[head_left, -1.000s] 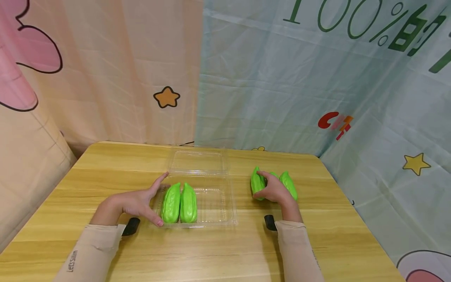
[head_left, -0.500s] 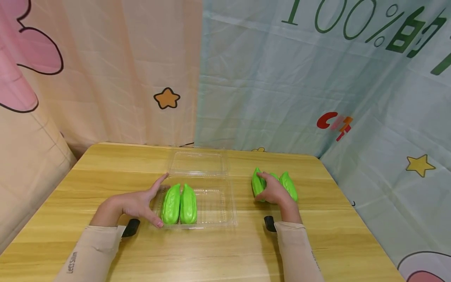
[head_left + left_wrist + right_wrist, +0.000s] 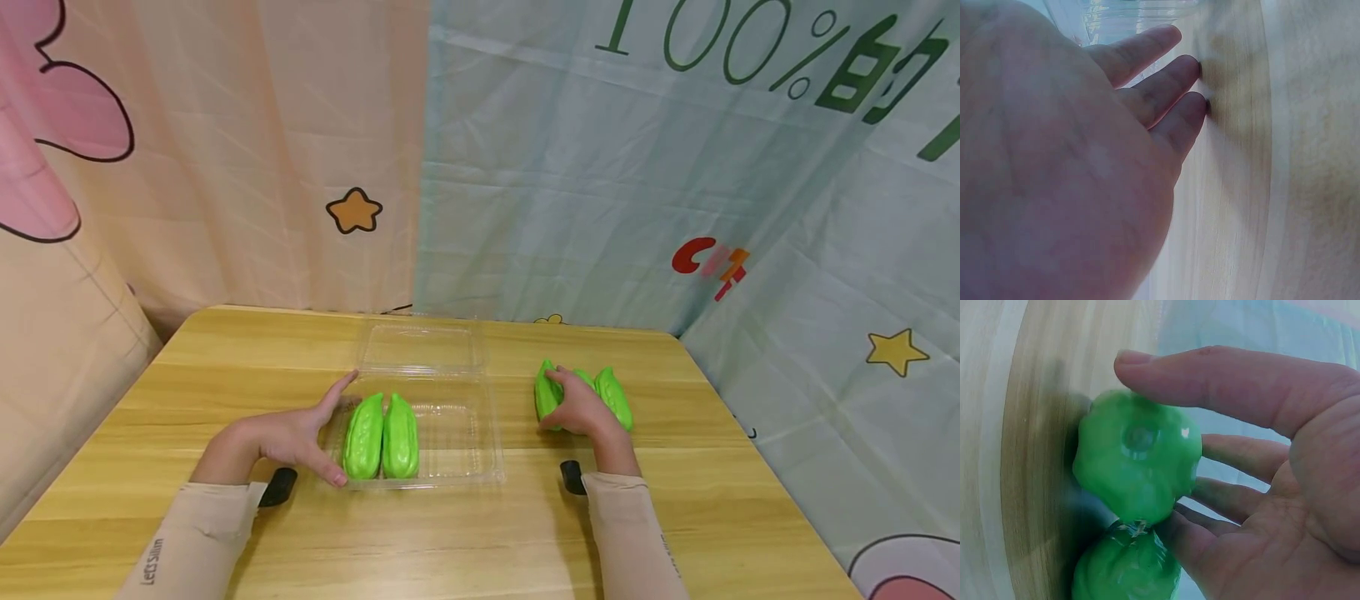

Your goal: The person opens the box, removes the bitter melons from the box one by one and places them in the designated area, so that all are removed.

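Beside the left hand (image 3: 296, 435), the clear rectangular plastic container (image 3: 457, 437) is glossy. The green, elongated, ridged fruit (image 3: 1138, 465) at the right hand (image 3: 587, 407) has shiny, plastic-looking skin. Beneath them, the yellow-brown wood-grained table (image 3: 450, 537) looks smooth; beyond, the pale-blue cloth curtain (image 3: 570, 183) is matt.

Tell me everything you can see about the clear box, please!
The clear box looks like see-through plastic with shiny ridges. It sits on the wooden table. Its lid is open, folded back toward the table's far edge. Two green fruit-shaped things lie side by side in its left half. The left grip spans the box's left side, apparently touching the near-left corner.
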### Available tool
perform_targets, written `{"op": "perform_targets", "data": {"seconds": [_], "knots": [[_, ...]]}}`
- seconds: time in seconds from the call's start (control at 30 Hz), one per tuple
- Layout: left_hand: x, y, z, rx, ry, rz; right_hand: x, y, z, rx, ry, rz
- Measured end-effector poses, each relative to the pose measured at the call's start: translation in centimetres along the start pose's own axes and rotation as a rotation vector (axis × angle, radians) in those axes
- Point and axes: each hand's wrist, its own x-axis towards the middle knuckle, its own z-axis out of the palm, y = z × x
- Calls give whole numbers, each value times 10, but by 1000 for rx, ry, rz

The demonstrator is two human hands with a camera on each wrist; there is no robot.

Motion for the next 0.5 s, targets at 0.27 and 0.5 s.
{"op": "perform_targets", "data": {"seconds": [0.27,0.5], "knots": [[1,-2,0,26,2,13,-1,-1,1,24,3,5],[1,-2,0,25,9,12,-3,-7,-4,71,67,-44]]}}
